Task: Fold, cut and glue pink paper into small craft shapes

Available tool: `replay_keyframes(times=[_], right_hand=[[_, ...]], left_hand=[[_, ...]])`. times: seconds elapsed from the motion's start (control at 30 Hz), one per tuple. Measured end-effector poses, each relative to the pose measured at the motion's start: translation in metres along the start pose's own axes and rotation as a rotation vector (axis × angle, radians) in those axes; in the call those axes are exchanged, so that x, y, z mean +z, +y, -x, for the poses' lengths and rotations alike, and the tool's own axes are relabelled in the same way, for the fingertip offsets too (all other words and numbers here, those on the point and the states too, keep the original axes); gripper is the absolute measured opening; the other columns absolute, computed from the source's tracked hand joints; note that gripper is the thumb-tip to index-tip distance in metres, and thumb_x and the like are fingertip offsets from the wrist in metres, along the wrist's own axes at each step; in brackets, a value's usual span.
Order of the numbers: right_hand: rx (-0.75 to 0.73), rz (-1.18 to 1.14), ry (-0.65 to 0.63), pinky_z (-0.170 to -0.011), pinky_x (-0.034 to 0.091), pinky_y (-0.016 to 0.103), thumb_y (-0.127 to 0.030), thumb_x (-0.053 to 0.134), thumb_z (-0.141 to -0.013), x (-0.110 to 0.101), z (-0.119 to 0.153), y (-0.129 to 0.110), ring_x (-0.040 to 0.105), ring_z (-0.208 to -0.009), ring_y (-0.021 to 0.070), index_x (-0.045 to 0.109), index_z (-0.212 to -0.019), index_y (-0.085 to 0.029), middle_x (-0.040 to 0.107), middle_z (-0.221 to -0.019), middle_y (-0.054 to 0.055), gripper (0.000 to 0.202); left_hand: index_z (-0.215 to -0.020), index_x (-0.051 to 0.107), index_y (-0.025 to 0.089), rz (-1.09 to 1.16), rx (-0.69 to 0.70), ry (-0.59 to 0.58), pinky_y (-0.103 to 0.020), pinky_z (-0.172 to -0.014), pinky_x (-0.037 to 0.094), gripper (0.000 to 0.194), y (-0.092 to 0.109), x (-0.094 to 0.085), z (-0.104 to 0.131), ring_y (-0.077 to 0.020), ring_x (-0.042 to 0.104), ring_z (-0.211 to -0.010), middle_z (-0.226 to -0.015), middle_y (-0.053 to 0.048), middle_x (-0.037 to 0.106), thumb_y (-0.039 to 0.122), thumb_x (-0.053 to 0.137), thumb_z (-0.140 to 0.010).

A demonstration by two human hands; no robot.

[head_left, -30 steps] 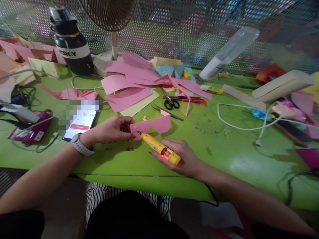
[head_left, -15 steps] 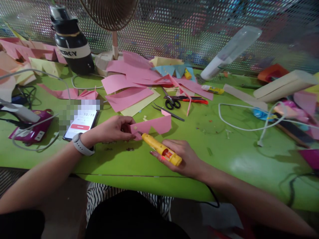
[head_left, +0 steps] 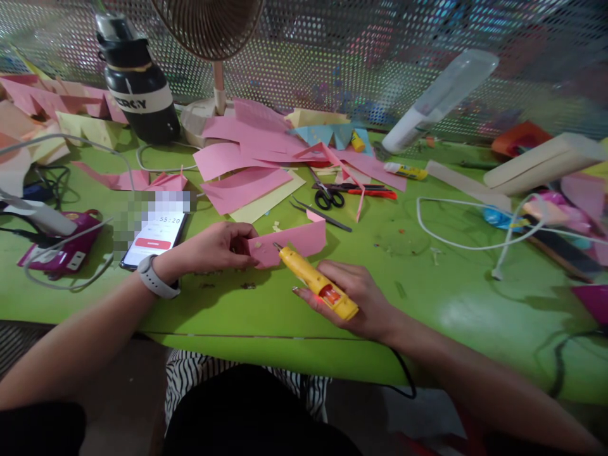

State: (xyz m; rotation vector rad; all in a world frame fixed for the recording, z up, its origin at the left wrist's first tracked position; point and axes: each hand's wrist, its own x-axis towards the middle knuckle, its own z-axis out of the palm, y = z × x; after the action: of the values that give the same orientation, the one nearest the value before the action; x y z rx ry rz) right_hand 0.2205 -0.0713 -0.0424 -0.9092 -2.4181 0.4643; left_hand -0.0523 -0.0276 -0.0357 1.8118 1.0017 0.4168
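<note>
My left hand point(head_left: 228, 246) pinches the left end of a folded strip of pink paper point(head_left: 304, 239), just above the green table. A small yellow piece is on the strip near my fingers. In my right hand point(head_left: 361, 294) is a yellow pen-shaped hot glue gun point(head_left: 316, 278) with a metal tip, a red-lit window and a black cord. Its tip points up and left in front of the paper; whether it touches cannot be told. Tweezers point(head_left: 327, 215) and black-handled scissors point(head_left: 327, 195) lie behind the strip.
A phone point(head_left: 159, 228) lies by my left wrist, with a purple power strip point(head_left: 71, 247) further left. Pink paper sheets point(head_left: 251, 145), a black bottle point(head_left: 142, 95) and a fan point(head_left: 209, 25) stand behind. A white cable point(head_left: 456, 239) loops at the right.
My right hand has drawn the glue gun slightly right, its tip moving away from my left fingers along the paper. My left hand stays nearly still, holding the strip.
</note>
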Motion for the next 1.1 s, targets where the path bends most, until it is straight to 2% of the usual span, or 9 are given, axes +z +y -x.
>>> replay_keyframes(times=[0.17,0.33,0.53,0.63,0.73,0.83,0.9,1.0,1.1], right_hand=[[-0.006,0.034,0.172,-0.053,0.039,0.027,-0.031,0.064,-0.087,-0.028,-0.001,0.008,0.05,-0.059,0.0128,0.05,-0.081,-0.022,0.054,-0.071,0.0,0.018],[0.311,0.381,0.266,-0.05,0.031,0.03,-0.052,0.066,-0.082,-0.063,0.009,0.047,0.041,-0.052,0.0142,0.044,-0.069,-0.024,0.047,-0.062,0.0,0.037],[0.723,0.504,0.042,-0.042,0.028,0.031,-0.065,0.067,-0.071,-0.076,0.029,0.11,0.04,-0.044,0.0151,0.042,-0.061,-0.026,0.05,-0.055,0.003,0.048],[0.708,0.544,-0.074,-0.048,0.039,0.036,-0.061,0.069,-0.07,-0.088,0.036,0.117,0.058,-0.06,0.0255,0.056,-0.074,-0.025,0.064,-0.074,0.009,0.039],[0.575,0.617,-0.036,-0.067,0.048,0.048,-0.053,0.064,-0.076,-0.099,0.024,0.102,0.064,-0.088,0.037,0.063,-0.095,-0.027,0.067,-0.101,0.013,0.033],[0.433,0.494,0.031,-0.082,0.049,0.047,-0.041,0.047,-0.09,-0.089,-0.008,0.082,0.064,-0.097,0.032,0.065,-0.102,-0.022,0.067,-0.108,0.012,0.028],[0.371,0.447,-0.01,-0.086,0.048,0.044,-0.039,0.053,-0.089,-0.069,-0.033,0.078,0.062,-0.104,0.0312,0.065,-0.106,-0.018,0.065,-0.113,0.014,0.03],[0.358,0.494,-0.119,-0.083,0.048,0.043,-0.038,0.061,-0.086,-0.033,-0.059,0.088,0.062,-0.1,0.0315,0.065,-0.107,-0.017,0.065,-0.107,0.014,0.031],[0.382,0.485,-0.105,-0.083,0.048,0.043,-0.03,0.058,-0.088,-0.014,-0.065,0.104,0.061,-0.098,0.0304,0.065,-0.094,-0.017,0.065,-0.101,0.014,0.016]], left_hand=[[-0.093,0.06,0.015,-0.049,-0.002,-0.011,-0.021,-0.05,0.039,0.025,0.0,-0.001,0.001,-0.009,0.053,-0.056,-0.067,0.001,0.062,0.035,0.069,-0.08],[-0.097,0.061,0.015,-0.118,0.004,-0.055,-0.023,-0.055,0.042,0.023,0.001,-0.001,0.002,-0.0112,0.059,-0.062,-0.077,-0.002,0.069,0.031,0.065,-0.08],[-0.091,0.061,0.015,-0.13,0.003,-0.087,-0.021,-0.054,0.042,0.016,0.004,-0.002,0.002,-0.0116,0.061,-0.064,-0.077,-0.002,0.069,0.028,0.063,-0.081],[-0.091,0.062,0.015,-0.12,0.004,-0.105,-0.021,-0.054,0.042,0.016,0.005,-0.002,0.002,-0.0121,0.063,-0.066,-0.08,-0.003,0.07,0.027,0.063,-0.081],[-0.092,0.061,0.016,-0.121,0.004,-0.108,-0.021,-0.056,0.043,0.016,0.004,-0.002,0.002,-0.0124,0.064,-0.067,-0.082,-0.003,0.071,0.027,0.063,-0.082],[-0.096,0.06,0.016,-0.089,0.015,-0.118,-0.021,-0.059,0.046,0.017,0.002,-0.002,0.001,-0.0125,0.066,-0.07,-0.086,-0.004,0.073,0.025,0.062,-0.082],[-0.098,0.06,0.016,-0.077,0.021,-0.117,-0.021,-0.059,0.046,0.018,0.003,-0.003,0.001,-0.0122,0.066,-0.07,-0.087,-0.004,0.074,0.025,0.062,-0.083],[-0.098,0.061,0.016,-0.097,0.02,-0.108,-0.02,-0.057,0.046,0.019,0.003,-0.004,0.002,-0.0112,0.064,-0.066,-0.082,-0.002,0.073,0.027,0.064,-0.083],[-0.095,0.062,0.016,-0.091,0.021,-0.104,-0.019,-0.055,0.044,0.018,0.003,-0.003,0.002,-0.0101,0.062,-0.063,-0.079,-0.001,0.071,0.028,0.065,-0.082]])
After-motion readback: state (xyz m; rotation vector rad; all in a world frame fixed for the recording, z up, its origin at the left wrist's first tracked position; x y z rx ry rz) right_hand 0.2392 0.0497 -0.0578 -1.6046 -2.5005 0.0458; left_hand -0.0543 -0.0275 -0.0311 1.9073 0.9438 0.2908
